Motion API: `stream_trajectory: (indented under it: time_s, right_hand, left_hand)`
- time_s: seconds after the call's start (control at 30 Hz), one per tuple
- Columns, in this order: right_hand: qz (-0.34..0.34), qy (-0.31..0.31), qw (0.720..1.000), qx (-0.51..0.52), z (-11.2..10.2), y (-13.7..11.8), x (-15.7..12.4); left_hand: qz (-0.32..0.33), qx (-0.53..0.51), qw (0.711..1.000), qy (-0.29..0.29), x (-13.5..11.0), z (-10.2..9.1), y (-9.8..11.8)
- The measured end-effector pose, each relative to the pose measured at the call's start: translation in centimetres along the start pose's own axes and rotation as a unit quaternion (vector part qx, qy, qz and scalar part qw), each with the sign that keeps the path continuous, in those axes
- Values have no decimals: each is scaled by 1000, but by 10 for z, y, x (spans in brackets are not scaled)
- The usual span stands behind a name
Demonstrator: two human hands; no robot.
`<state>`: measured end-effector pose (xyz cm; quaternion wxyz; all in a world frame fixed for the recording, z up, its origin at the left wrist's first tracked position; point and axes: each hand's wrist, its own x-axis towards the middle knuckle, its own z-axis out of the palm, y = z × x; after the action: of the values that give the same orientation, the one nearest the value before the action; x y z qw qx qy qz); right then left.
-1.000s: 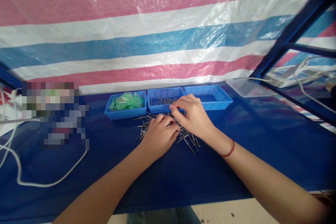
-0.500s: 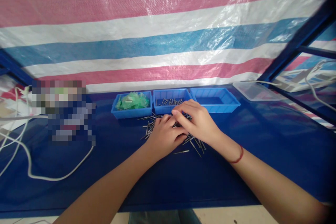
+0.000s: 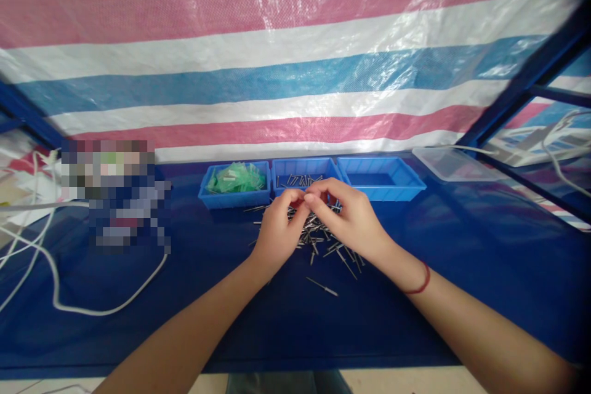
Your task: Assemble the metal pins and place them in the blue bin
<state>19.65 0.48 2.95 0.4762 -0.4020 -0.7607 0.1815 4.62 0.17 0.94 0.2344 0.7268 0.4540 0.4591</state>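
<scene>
A heap of thin metal pins [image 3: 323,237] lies on the blue table [image 3: 462,258], in front of three blue trays. My left hand [image 3: 277,231] and my right hand [image 3: 348,218] are raised a little above the heap, fingertips meeting in a pinch over it. Both hands are closed on pins gathered from the heap, though the grip itself is partly hidden. One stray pin [image 3: 322,286] lies alone nearer to me. The middle tray [image 3: 302,169] holds several pins. A red cord circles my right wrist.
The left tray [image 3: 233,181] holds small green plastic bags. The right blue tray [image 3: 381,175] looks bare inside. A clear plastic lid [image 3: 455,163] sits at the far right. White cables [image 3: 92,305] loop over the table's left side. A striped tarp hangs behind.
Both hands have lifted off the heap and come together fingertip to fingertip above it. One pin now lies apart, nearer to me.
</scene>
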Motion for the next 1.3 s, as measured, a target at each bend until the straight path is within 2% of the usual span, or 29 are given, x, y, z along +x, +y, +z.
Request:
stream_trajectory:
  time_s: [0.13, 0.23, 0.43, 0.57, 0.73, 1.07, 1.3]
  right_hand:
    - [95, 3, 990, 103, 8, 6, -1]
    - [121, -2, 981, 150, 9, 10, 0]
    - [106, 26, 985, 136, 3, 12, 3]
    - [101, 8, 985, 139, 5, 14, 2]
    - [87, 11, 988, 130, 6, 16, 2]
    - [105, 2, 985, 133, 2, 9, 4]
    - [52, -24, 994, 92, -1, 8, 5]
  left_hand:
    - [-8, -29, 999, 32, 0, 1, 1]
    - [-10, -17, 999, 39, -1, 1, -1]
    - [15, 50, 999, -6, 1, -3, -4]
    - [4, 43, 999, 8, 1, -4, -3]
    - [-11, 34, 999, -1, 2, -4, -3]
    - [-35, -8, 999, 34, 7, -9, -1]
    - [-37, -35, 997, 52, 6, -9, 1]
